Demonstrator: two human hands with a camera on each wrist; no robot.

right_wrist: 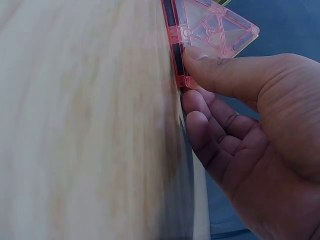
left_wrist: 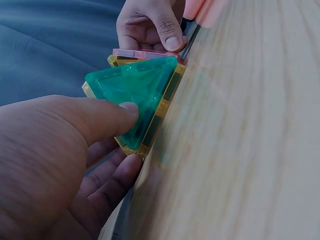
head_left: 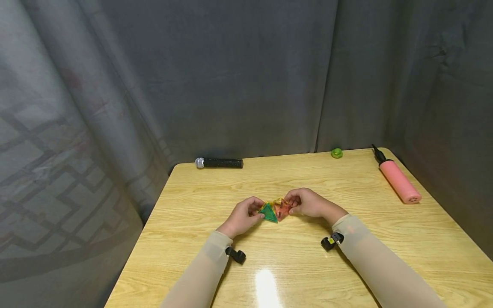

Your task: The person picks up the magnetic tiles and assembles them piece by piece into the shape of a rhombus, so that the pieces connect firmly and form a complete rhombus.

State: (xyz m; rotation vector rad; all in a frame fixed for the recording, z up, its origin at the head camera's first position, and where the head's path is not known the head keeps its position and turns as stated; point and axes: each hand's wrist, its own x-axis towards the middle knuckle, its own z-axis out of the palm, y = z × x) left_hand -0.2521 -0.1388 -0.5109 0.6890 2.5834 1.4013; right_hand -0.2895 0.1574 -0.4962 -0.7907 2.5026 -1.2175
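Observation:
At the middle of the table my left hand [head_left: 242,217] pinches a green triangular magnetic tile [head_left: 269,213], the thumb lying on its face. In the left wrist view, a yellow tile [left_wrist: 163,107] shows right behind the green one, its edge magnets visible. My right hand [head_left: 309,202] pinches a translucent red-pink triangular magnetic tile [right_wrist: 212,30] by one corner, between thumb and fingers. Green and red tiles meet side by side in the head view, with yellow edges along their far side. How the yellow parts join behind them is partly hidden.
A black microphone [head_left: 221,163] with a silver head lies at the table's back left. Near the back edge sits a small green object [head_left: 337,153]. A pink hand pump [head_left: 400,182] with a black nozzle lies along the right edge. Grey curtains [head_left: 239,77] surround the wooden table [head_left: 185,201].

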